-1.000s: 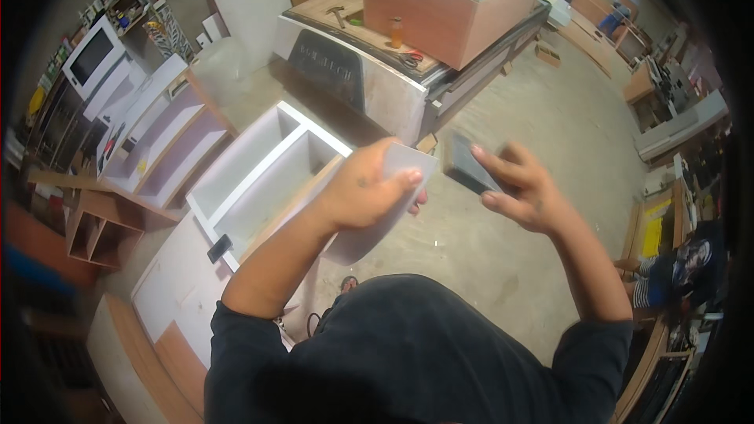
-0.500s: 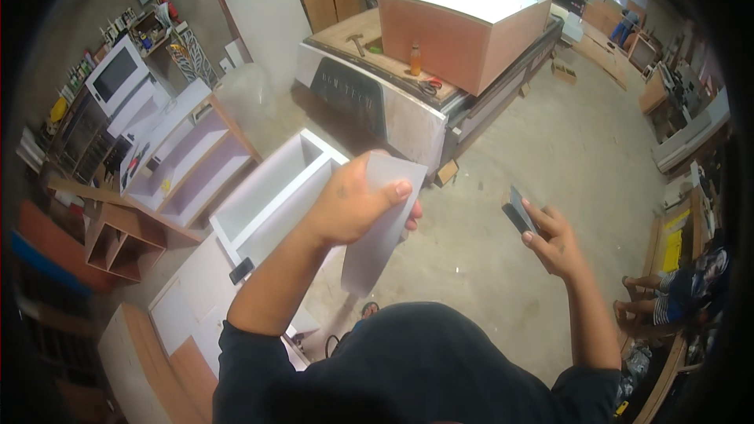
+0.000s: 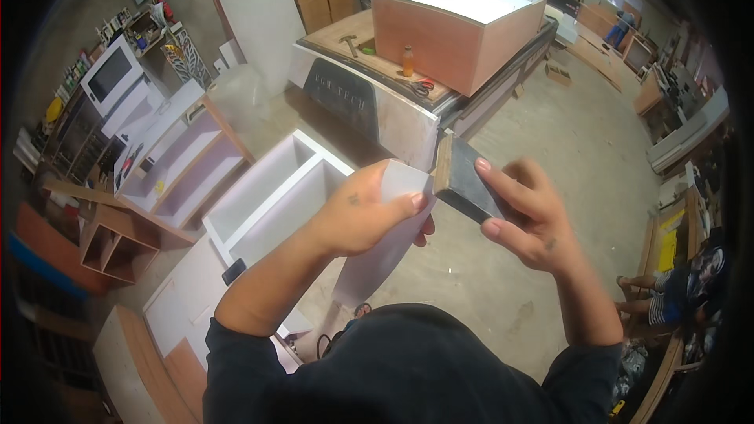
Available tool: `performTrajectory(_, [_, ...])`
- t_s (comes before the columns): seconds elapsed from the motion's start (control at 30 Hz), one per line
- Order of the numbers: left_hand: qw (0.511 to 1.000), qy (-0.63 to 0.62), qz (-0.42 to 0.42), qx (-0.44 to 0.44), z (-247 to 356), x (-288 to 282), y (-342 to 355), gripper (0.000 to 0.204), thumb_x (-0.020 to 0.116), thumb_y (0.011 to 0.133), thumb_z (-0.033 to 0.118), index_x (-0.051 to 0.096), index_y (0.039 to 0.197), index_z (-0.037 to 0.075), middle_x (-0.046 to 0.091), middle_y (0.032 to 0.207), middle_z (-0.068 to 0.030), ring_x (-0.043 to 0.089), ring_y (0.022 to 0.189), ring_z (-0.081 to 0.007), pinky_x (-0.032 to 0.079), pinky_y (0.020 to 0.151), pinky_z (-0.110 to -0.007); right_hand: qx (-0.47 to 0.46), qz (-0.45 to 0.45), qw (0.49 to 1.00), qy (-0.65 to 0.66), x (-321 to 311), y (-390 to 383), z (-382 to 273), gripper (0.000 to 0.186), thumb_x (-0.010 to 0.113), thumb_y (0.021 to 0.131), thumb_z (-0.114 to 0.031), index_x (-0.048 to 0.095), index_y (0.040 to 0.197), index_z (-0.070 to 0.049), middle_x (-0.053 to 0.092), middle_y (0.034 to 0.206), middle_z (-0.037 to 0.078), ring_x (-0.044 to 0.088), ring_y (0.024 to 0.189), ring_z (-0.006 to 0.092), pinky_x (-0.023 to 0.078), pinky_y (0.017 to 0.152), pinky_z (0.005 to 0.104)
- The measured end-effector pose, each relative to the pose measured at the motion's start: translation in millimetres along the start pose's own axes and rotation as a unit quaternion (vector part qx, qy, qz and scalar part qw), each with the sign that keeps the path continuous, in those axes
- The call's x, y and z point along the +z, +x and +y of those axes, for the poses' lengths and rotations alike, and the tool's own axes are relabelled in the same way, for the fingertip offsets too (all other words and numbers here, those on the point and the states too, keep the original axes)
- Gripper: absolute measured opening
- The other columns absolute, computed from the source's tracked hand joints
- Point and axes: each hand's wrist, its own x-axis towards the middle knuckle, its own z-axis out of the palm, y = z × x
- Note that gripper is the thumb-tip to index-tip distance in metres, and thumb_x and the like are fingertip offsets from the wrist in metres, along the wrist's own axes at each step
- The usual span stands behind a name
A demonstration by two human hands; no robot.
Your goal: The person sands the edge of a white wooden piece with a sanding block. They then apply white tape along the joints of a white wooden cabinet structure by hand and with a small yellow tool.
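Observation:
My left hand (image 3: 357,210) is closed round a thin, pale grey-white board (image 3: 367,271), thumb on its face and fingers behind it. The board stands tilted in front of my body, its lower end near my shirt. My right hand (image 3: 538,216) grips a sanding block (image 3: 473,179), a wooden block with a dark grey sheet on its broad face. The block's wooden end is close beside the board's upper right edge; whether they touch I cannot tell.
A white divided frame (image 3: 253,169) stands left of my hands. Ahead, a large brown box (image 3: 440,41) sits on a workbench with a hammer (image 3: 350,49), a bottle (image 3: 408,63) and red-handled scissors (image 3: 422,88). Shelving (image 3: 184,169) stands left; another person (image 3: 667,310) is at the right edge.
My right hand has brought the sanding block leftward and up, from well apart to right beside the board's edge. The left hand with the board has shifted only slightly.

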Motion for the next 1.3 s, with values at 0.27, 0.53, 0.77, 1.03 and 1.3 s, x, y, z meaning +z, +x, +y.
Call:
performTrajectory(0.27, [0.997,-0.06,-0.048,-0.007,-10.0,10.1,1.2,0.019,0.058,0.093,0.008,0.056,0.109,-0.003,0.066,0.087,-0.0126,0.067,0.078,-0.022,0.056,0.07,-0.036,-0.089,-0.004,0.985,-0.151,6.1,21.3,-9.3,0.062,0.078,0.076,-0.032,0.061,0.135,-0.022,0.052,0.092,0.014,0.052,0.084,0.0305,0.045,0.076,0.0382])
performTrajectory(0.53, [1.0,-0.003,-0.019,0.007,-16.3,-0.1,-2.5,0.016,0.054,0.097,0.011,0.054,0.109,-0.001,0.064,0.084,-0.0106,0.066,0.075,-0.0193,0.055,0.068,-0.034,-0.05,-0.055,0.995,-0.073,1.0,8.4,4.5,0.059,0.076,0.079,-0.03,0.061,0.135,-0.022,0.052,0.091,0.014,0.051,0.083,0.0296,0.045,0.075,0.0377])
performTrajectory(0.77, [0.993,0.096,-0.059,0.027,-20.0,17.3,12.0,0.014,0.052,0.097,0.011,0.055,0.106,0.001,0.064,0.083,-0.0098,0.066,0.075,-0.0191,0.055,0.066,-0.034,-0.116,-0.012,0.989,-0.086,21.8,45.4,-13.7,0.06,0.077,0.077,-0.031,0.061,0.134,-0.021,0.049,0.087,0.012,0.051,0.081,0.0304,0.045,0.073,0.0386])
performTrajectory(1.03, [0.989,0.13,-0.071,0.025,-16.3,22.0,19.7,0.011,0.054,0.093,0.006,0.059,0.1,-0.001,0.064,0.082,-0.0094,0.065,0.076,-0.0172,0.055,0.066,-0.034,-0.125,-0.008,0.989,-0.077,24.7,44.1,-5.2,0.057,0.073,0.082,-0.028,0.06,0.136,-0.017,0.049,0.089,0.014,0.051,0.081,0.0286,0.044,0.076,0.0375])
performTrajectory(1.3, [0.998,-0.025,-0.055,0.012,-26.6,5.6,20.4,0.014,0.053,0.095,0.007,0.057,0.106,0.001,0.064,0.085,-0.0106,0.065,0.077,-0.0186,0.054,0.067,-0.034,-0.091,-0.02,0.995,-0.038,17.1,22.3,14.0,0.055,0.072,0.084,-0.03,0.061,0.135,-0.014,0.05,0.088,0.014,0.05,0.078,0.0281,0.044,0.075,0.0384])
